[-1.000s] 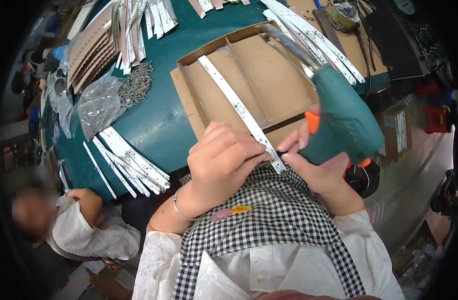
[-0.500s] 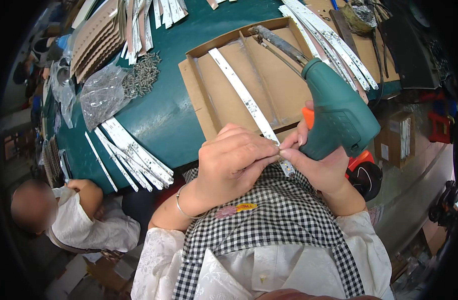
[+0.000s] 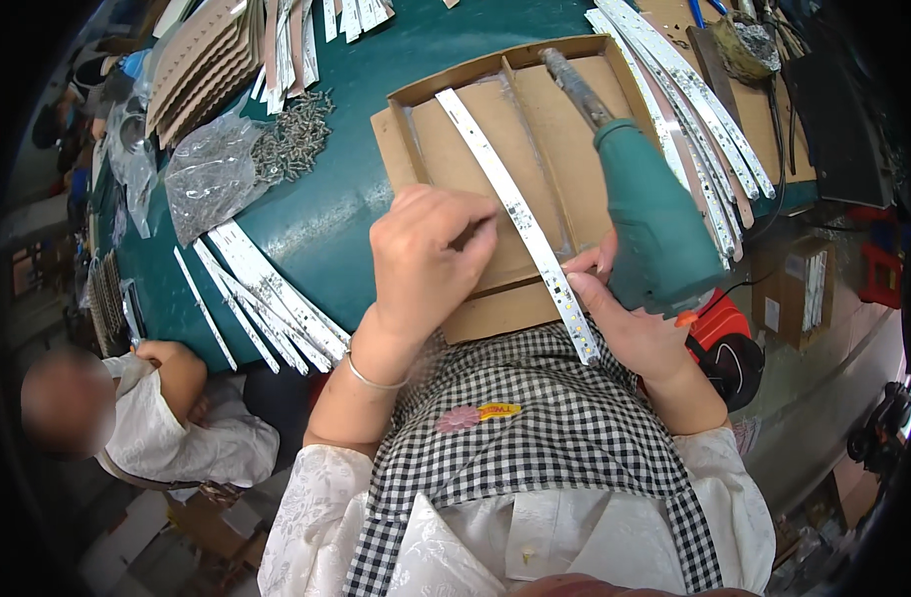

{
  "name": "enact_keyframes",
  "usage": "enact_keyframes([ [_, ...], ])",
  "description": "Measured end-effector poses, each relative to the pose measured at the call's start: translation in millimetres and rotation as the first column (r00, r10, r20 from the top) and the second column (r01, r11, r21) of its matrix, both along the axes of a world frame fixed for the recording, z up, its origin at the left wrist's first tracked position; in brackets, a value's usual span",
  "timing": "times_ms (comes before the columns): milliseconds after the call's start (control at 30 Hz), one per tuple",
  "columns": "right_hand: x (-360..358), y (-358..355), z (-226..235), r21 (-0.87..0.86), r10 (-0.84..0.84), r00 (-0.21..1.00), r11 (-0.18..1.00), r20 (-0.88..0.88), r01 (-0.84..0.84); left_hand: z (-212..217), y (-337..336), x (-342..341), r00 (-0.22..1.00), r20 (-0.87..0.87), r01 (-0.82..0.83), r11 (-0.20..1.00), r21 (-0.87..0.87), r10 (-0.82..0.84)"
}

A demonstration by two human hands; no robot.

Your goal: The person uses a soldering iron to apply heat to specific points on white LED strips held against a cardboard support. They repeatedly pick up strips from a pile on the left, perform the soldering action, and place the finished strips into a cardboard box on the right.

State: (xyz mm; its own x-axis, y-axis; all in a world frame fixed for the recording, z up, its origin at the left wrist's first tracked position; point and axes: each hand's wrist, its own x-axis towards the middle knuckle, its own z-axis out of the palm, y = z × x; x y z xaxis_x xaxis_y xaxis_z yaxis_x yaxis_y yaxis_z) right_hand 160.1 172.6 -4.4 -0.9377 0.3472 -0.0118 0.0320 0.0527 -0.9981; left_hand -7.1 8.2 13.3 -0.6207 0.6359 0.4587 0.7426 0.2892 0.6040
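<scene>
White strip (image 3: 520, 217) with small dark and yellow parts is slanting over the left compartment of a cardboard tray (image 3: 441, 154); its lower end passes beyond the tray edge, above the checked apron (image 3: 515, 463). Whether it touches the tray, I cannot tell.

At the far left, a co-worker (image 3: 192, 423) in a white shirt is seated beside the green table (image 3: 351, 224). On this table are brown sheets (image 3: 202, 75) with wavy edges, a clear plastic bag (image 3: 212, 184), and, touching the bag, a heap of small metal pieces (image 3: 294, 137). Below the bag, more strips (image 3: 272, 284) are spread like a fan.

The left hand (image 3: 431, 249) is raised beside the strip, apart from it and from the other hand; its fingers are curled, and I cannot tell if something is between the tips.

The right hand (image 3: 639, 333) pinches the strip near its lower part. Against this same hand is a green tool (image 3: 659, 219), its metal barrel pointing up over the right compartment. Further right lie other white strips (image 3: 696, 98), and lower stands a cardboard box (image 3: 779, 303).
</scene>
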Motion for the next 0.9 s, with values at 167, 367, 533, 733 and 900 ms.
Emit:
enact_keyframes([
  [167,2,-4,-5,0.054,-0.042,0.998,0.998,0.050,0.039,-10,5,-2,0.998,-0.057,-0.034,0.997,-0.070,0.030],
  [367,3,-3,-11,0.061,-0.024,0.998,0.998,0.052,0.020,-15,5,-3,0.997,-0.072,-0.012,0.997,-0.073,0.006],
  [533,1,-3,-15,0.114,-0.017,0.999,0.993,0.052,0.011,-16,7,-1,0.994,-0.106,-0.001,0.997,-0.076,-0.007],
  [733,1,-1,-20,0.133,-0.005,1.000,0.991,0.030,0.001,-13,6,1,0.991,-0.134,-0.025,0.994,-0.107,0.011],
  [900,-4,-2,-16,0.157,-0.017,1.000,0.987,0.004,0.016,-12,7,1,0.990,-0.141,-0.011,0.991,-0.130,-0.007],
])
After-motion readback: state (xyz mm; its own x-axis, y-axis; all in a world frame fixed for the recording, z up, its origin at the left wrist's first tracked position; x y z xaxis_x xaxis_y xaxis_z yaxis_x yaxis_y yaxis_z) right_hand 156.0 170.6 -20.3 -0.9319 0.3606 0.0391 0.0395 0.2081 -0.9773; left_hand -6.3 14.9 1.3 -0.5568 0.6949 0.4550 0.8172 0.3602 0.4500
